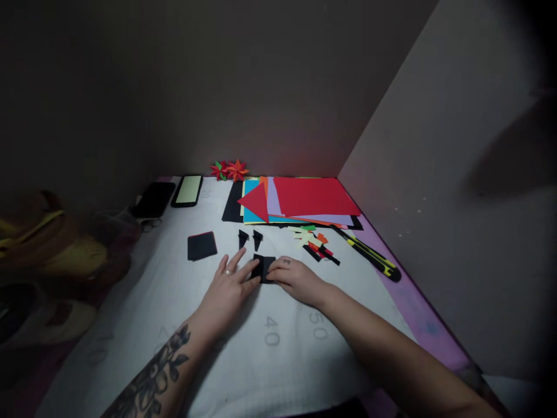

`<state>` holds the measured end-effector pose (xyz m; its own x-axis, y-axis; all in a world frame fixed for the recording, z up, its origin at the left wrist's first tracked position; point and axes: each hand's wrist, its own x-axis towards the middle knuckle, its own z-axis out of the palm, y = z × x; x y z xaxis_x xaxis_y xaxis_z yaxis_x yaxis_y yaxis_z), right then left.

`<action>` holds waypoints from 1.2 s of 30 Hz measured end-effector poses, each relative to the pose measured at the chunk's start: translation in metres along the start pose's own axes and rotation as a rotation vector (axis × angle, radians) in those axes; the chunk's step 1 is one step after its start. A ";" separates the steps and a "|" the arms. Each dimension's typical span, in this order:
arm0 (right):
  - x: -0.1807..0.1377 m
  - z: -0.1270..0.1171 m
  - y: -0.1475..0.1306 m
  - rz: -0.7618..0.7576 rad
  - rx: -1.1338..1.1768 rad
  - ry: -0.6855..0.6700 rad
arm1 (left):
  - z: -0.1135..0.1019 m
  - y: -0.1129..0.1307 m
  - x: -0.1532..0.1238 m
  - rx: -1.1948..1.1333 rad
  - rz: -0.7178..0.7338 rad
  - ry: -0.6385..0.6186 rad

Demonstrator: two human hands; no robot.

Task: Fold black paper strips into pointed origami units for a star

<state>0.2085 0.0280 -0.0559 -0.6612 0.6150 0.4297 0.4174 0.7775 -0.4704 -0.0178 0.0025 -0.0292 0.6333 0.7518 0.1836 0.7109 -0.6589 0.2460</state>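
A small black paper square lies on the white mat between my two hands. My left hand rests flat beside it, fingers spread, with the thumb and forefinger touching its left edge. My right hand has its fingers curled and pressed down on the paper's right edge. Just beyond the paper lie two small folded black pieces. A stack of small black squares with a red edge sits to the left.
A fan of coloured paper sheets with red on top lies at the back. Paper scraps and a yellow-black utility knife are on the right. Two phones and red paper flowers sit by the back wall.
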 end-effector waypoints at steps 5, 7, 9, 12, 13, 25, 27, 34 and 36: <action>0.002 -0.005 0.005 0.121 0.131 -0.044 | -0.004 0.003 0.003 0.009 0.044 -0.131; 0.004 -0.005 0.008 0.165 0.153 -0.054 | -0.005 0.005 0.004 -0.013 0.046 -0.155; 0.005 -0.006 0.009 0.204 0.166 -0.060 | -0.005 0.007 0.005 -0.014 0.033 -0.154; 0.008 -0.007 0.008 0.252 0.162 -0.058 | -0.004 0.009 0.004 0.004 0.005 -0.147; 0.009 -0.007 0.007 0.270 0.153 -0.053 | -0.004 0.010 0.004 0.004 -0.002 -0.147; 0.020 0.010 -0.004 0.496 -0.008 0.027 | -0.002 0.015 0.005 -0.132 -0.032 -0.157; 0.021 0.011 -0.006 0.510 -0.023 0.016 | -0.001 0.016 0.004 -0.144 -0.030 -0.153; 0.022 0.013 -0.009 0.524 -0.074 -0.002 | 0.000 0.021 0.005 -0.100 -0.086 -0.194; 0.022 0.013 -0.009 0.533 -0.089 -0.014 | 0.000 0.022 0.007 -0.047 -0.085 -0.241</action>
<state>0.1819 0.0330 -0.0526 -0.3511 0.9260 0.1387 0.7480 0.3665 -0.5533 0.0021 -0.0072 -0.0225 0.6305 0.7731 -0.0700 0.7533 -0.5876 0.2956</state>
